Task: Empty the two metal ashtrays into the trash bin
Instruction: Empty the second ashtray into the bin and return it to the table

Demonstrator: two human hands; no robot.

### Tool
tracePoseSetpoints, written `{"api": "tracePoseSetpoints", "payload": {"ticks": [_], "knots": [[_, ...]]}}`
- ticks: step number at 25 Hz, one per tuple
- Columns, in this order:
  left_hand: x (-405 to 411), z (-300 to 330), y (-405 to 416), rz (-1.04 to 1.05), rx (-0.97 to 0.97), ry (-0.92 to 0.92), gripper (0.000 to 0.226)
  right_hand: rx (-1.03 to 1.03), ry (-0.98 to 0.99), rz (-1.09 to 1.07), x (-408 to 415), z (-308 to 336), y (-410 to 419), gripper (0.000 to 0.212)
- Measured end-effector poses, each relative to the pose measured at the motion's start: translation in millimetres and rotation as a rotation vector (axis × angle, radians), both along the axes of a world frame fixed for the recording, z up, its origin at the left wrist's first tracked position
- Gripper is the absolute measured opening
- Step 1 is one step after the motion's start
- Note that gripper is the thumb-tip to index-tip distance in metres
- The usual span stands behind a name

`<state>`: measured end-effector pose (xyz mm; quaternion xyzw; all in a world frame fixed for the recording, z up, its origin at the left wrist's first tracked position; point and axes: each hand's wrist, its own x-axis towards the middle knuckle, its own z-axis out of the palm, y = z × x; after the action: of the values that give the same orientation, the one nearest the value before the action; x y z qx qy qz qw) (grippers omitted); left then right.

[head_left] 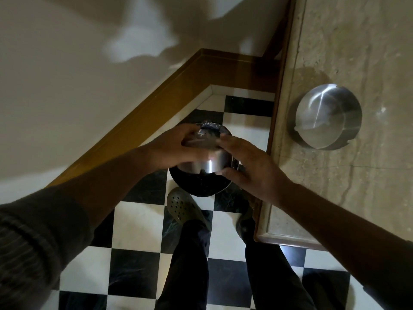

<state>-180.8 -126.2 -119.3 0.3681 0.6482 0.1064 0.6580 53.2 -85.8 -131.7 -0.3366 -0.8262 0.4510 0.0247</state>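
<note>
The first metal ashtray [206, 157] is being held tilted above the trash bin [201, 186], which is standing on the checkered floor [138, 222] directly beneath the grip. The left hand [172, 148] is clamping the ashtray's far side; the right hand [252, 168] is pressing its near side, fingers spread. The second ashtray [327, 116] is sitting on the desk [357, 52], well apart to the right of the grip. The desk edge [271, 139] is running just beside the right hand. A shoe [185, 206] is touching the bin.
</note>
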Motion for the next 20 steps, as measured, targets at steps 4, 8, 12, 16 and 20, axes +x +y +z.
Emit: {"api": "tracePoseSetpoints", "payload": {"ticks": [4,8,12,16,20], "knots": [[6,15,-17,0.482,-0.214,-0.197,0.062,-0.399,0.088,-0.493,-3,18,-17,0.027],[27,31,-22,0.625,-0.246,-0.171,0.065,-0.511,0.018,-0.768,0,25,-29,0.019],[44,50,-9,0.634,-0.222,-0.156,0.062,-0.435,-0.061,-0.828,0,31,-27,0.028],[71,75,1,0.636,-0.242,-0.147,0.053,-0.499,-0.063,-0.946,22,47,-27,0.033],[105,88,10,0.59,-0.231,-0.112,0.052,-0.571,-0.058,-1.039,61,56,-27,0.039]]}}
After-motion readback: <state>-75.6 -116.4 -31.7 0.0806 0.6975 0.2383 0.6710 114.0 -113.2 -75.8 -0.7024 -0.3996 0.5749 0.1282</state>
